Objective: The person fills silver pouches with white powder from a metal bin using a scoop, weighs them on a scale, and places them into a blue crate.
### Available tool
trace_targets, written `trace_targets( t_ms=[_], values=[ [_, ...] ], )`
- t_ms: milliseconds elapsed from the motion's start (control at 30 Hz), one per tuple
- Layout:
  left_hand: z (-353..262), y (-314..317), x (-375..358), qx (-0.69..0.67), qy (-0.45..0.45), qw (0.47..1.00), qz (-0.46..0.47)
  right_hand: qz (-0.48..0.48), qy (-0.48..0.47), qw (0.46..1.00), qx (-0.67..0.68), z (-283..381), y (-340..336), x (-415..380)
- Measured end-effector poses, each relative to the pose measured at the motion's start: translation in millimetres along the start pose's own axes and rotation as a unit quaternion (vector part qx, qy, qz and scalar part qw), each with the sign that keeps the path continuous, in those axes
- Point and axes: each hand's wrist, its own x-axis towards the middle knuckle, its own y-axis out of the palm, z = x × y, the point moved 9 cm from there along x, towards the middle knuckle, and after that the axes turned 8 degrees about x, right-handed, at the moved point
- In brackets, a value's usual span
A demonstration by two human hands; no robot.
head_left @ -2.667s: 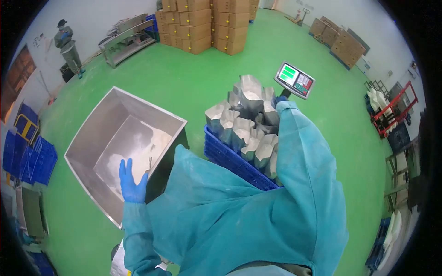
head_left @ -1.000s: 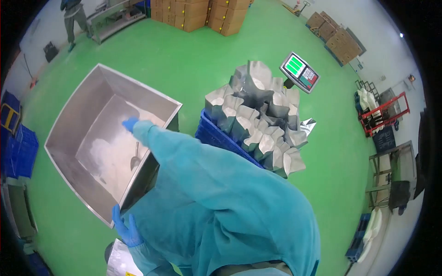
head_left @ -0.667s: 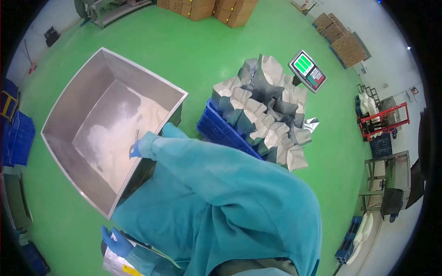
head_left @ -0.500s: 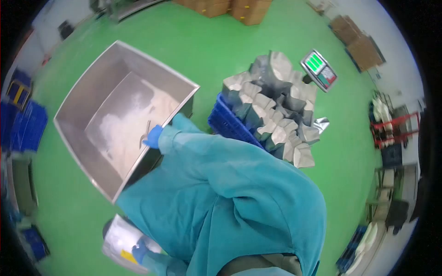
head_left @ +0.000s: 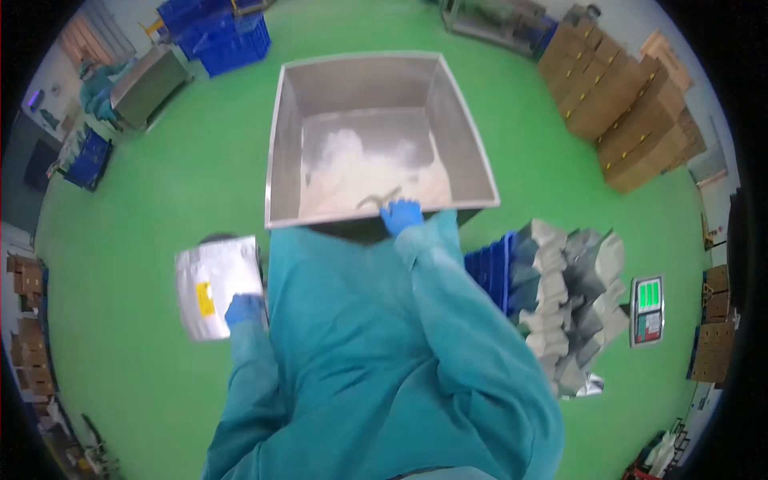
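Note:
In front of me stands a large steel tub (head_left: 276, 144) with pale powder (head_left: 344, 180) spread over its floor. At the tub's near rim my right hand (head_left: 402, 216), in a blue glove, is closed against a curved metal handle (head_left: 378, 198); whatever the handle belongs to is hard to make out. My left hand (head_left: 244, 310), also gloved in blue, grips the right edge of a silver foil bag (head_left: 228, 268). That bag bears a yellow label (head_left: 206, 299) and lies over a dark round thing, mostly hidden beneath it.
On my right, a blue crate (head_left: 490, 272) holds several open silver bags (head_left: 572, 296), beside a scale display (head_left: 647, 310) lit green. Cardboard boxes (head_left: 608, 104) are stacked at the back right. A co-worker (head_left: 98, 88) in teal is by a steel table (head_left: 152, 88) far left.
My view has turned, so the tub now sits straight ahead and the crate to my right. Both hands keep their places, at the tub rim and at the foil bag.

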Motion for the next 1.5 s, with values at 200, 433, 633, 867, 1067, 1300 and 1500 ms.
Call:
trace_targets(
  t_ms=[200, 433, 633, 867, 1067, 1300, 1500],
  values=[
    [-27.4, -34.2, 1.8, 0.036, -0.009, 0.999, -0.016, -0.042, -0.028, 0.999, -0.020, -7.7, 3.0, -4.2],
    [-37.8, -23.5, 19.4, 0.013, -0.002, 0.999, 0.040, -0.020, -0.040, 0.999, 0.003, -1.2, -8.4, -4.1],
    [49.2, 22.3, 35.9, -0.298, -0.141, 0.940, -0.088, -0.021, -0.071, 0.997, -0.011, 14.3, -18.4, -1.7],
    [95.7, 45.4, 35.1, -0.497, -0.184, 0.840, -0.116, 0.008, 0.007, 1.000, 0.016, 6.3, -11.0, -3.4],
    [38.5, -181.5, -42.2, -0.284, -0.073, 0.950, -0.109, -0.030, 0.059, 0.905, 0.420, 103.9, -97.3, -22.9],
    [-119.1, -233.5, -36.6, -0.327, 0.072, 0.916, -0.222, 0.223, 0.003, 0.875, 0.428, 200.1, -95.9, -45.2],
    [-198.9, -234.0, -36.7, -0.278, 0.167, 0.919, -0.222, -0.075, -0.176, 0.979, 0.069, 174.0, -197.2, -65.5]
  ],
)
